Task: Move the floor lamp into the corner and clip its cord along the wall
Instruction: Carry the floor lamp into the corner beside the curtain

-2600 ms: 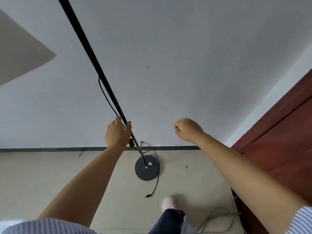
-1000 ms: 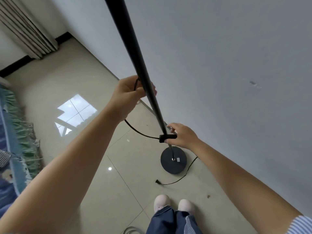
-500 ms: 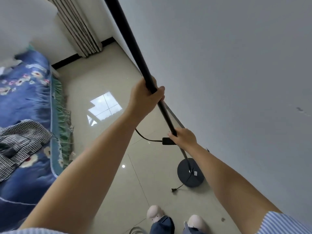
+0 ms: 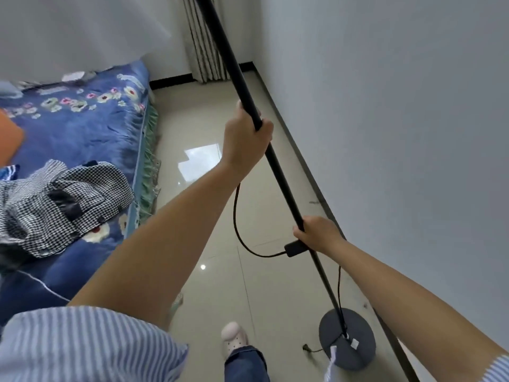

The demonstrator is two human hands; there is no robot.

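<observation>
Lamp on the move!
Both hands clamp the leaning floor lamp [image 4: 278, 166]: left hand [image 4: 245, 139] high, right hand [image 4: 316, 234] low; corner [image 4: 254, 45] lies ahead.

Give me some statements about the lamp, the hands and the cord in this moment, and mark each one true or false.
1. Both hands hold the lamp pole. True.
2. The left hand has its grip lower than the right hand. False: the left is higher.
3. The round lamp base is beside the wall. True.
4. The cord is clipped along the wall. False: it hangs loose off the pole.
5. The bed is bare. False: a checked garment lies on it.
</observation>
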